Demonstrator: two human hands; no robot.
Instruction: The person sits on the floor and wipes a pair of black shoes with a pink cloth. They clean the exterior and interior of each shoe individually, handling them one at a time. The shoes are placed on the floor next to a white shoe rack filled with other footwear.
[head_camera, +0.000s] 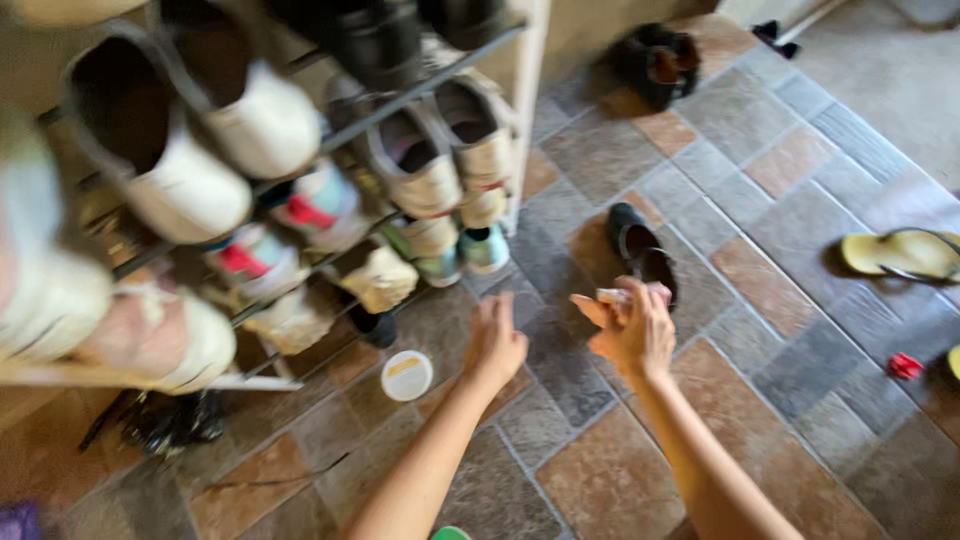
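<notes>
My left hand (493, 345) hovers over the stone-tiled floor with its fingers apart and nothing in it, close to a round white tin with a yellow label (407, 375). My right hand (632, 327) is raised beside it, its fingers closed on a small pale object that is too blurred to name. A black shoe (640, 250) lies on the floor just beyond my right hand. The whole picture is blurred by motion.
A metal shoe rack (420, 95) fills the left side, stacked with white and pale sneakers. A dark pair of shoes (657, 62) sits at the back. A yellow sandal (900, 253) and a small red thing (906, 366) lie at the right.
</notes>
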